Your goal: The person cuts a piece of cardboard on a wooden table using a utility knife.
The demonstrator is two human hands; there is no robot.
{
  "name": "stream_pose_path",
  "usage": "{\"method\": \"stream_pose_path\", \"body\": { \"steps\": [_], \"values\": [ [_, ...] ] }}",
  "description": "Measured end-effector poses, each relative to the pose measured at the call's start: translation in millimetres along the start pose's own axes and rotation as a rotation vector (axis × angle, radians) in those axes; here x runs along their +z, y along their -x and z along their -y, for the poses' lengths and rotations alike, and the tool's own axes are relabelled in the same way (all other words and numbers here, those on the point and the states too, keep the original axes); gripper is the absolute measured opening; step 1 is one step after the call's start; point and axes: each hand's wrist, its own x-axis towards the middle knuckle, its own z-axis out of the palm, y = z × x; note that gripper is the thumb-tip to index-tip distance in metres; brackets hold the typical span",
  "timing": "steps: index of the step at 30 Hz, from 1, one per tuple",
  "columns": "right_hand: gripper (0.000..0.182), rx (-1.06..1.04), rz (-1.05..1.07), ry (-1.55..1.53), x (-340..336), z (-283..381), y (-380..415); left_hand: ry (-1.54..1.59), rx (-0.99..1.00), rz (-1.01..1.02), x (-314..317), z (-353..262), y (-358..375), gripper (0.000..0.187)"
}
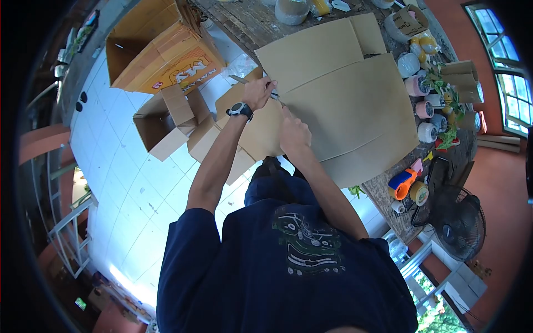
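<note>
A large flattened cardboard sheet (355,105) lies over the wooden table (236,19), with creases across it. At its left edge my left hand (259,93), below a wrist watch (240,110), is closed around a thin tool (239,79) that looks like a blade or scissors; its tip points toward the cardboard. Close beside it, my right hand (295,133) rests on the sheet's left part with the index finger stretched toward the tool's tip and the other fingers curled. Whether anything lies under those curled fingers is hidden.
On the tiled floor at left stand a large orange box (183,61) and a smaller open box (166,119). Tape rolls (426,132), a plant (444,94) and an orange-blue tape dispenser (403,184) line the table's right side, near a black fan (456,225).
</note>
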Motion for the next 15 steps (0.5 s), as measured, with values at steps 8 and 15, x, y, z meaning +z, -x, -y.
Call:
{"method": "stream_pose_path", "body": {
  "steps": [8,15],
  "values": [
    [0.061,0.012,-0.014,-0.068,9,-10,5,0.003,0.005,-0.019,-1,-3,-2,0.037],
    [0.062,0.054,0.024,-0.129,18,-14,2,-0.044,0.005,0.006,-6,-2,-3,0.036]
  ]
}}
